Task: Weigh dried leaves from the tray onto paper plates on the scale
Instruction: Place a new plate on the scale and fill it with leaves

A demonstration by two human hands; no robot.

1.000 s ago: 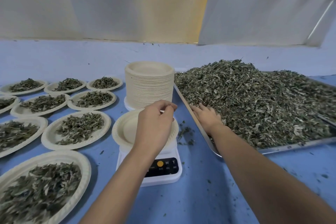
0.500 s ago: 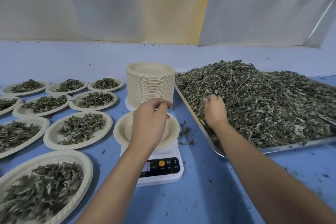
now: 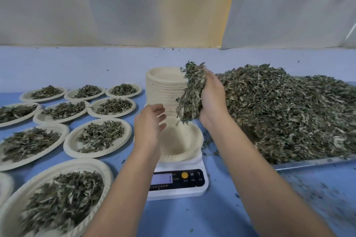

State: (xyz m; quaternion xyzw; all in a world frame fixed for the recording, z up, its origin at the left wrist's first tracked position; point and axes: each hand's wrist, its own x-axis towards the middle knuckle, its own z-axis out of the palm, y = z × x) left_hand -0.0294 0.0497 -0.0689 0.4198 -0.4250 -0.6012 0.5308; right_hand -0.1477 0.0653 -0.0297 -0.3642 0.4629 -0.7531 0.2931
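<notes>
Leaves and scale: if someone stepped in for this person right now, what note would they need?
Right hand: shut on a handful of leaves, held above the empty plate on the scale.
Left hand: open, empty, over the plate's left rim.
Tray with the big leaf pile sits right of the scale; spare plate stack behind it.
Done: filled plates laid out on the left.
Left: drop this handful, adjust to weight (display unreadable), move the plate aside, repeat.
</notes>
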